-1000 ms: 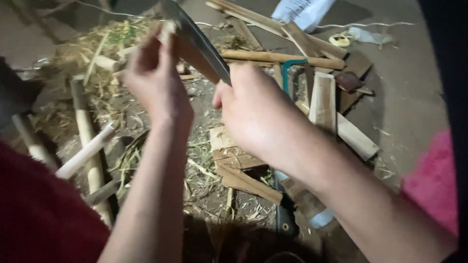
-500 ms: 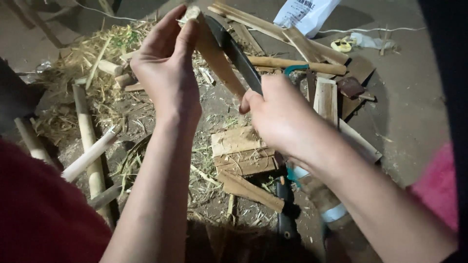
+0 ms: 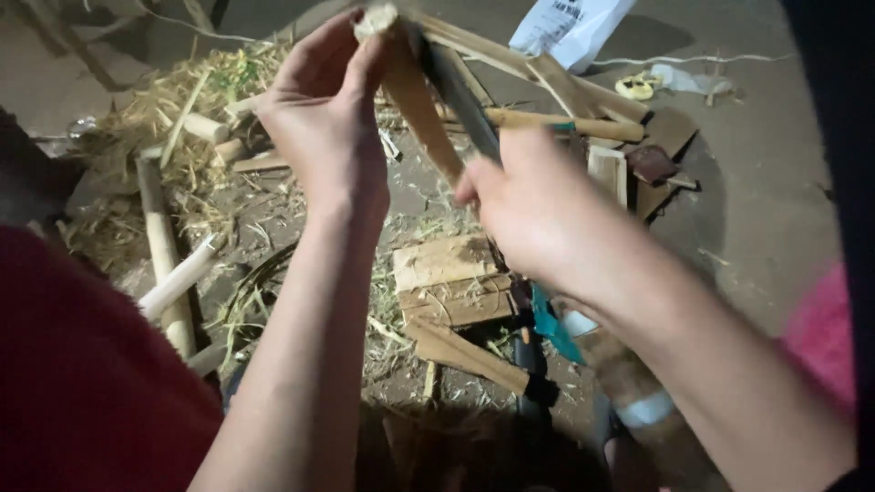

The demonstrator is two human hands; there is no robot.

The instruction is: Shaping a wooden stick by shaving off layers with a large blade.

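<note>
Since the earlier frame, both hands had dropped lower and nearer in the view, and the knife had slid further down the strip of wood. A person's left hand (image 3: 324, 118) was raised near the top of the view, its fingers (image 3: 351, 68) closed around the pale upper end of a long wood strip (image 3: 415, 109). That strip slanted down and to the right towards the right hand (image 3: 547, 214). The right hand's fingers were curled shut around the handle of a knife, whose dark blade (image 3: 460, 96) lay against the strip's right edge, touching it. Below the hands, on the dirt floor (image 3: 775, 191), lay flat wooden blocks (image 3: 447, 278), with a split piece of wood (image 3: 465, 351) just beneath them. To the left lay a heap of straw (image 3: 173, 118) and a pale bamboo pole (image 3: 162, 246). More wooden sticks (image 3: 547, 123) were piled behind the hands, and a white bag (image 3: 570, 27) sat at the top edge.
</note>
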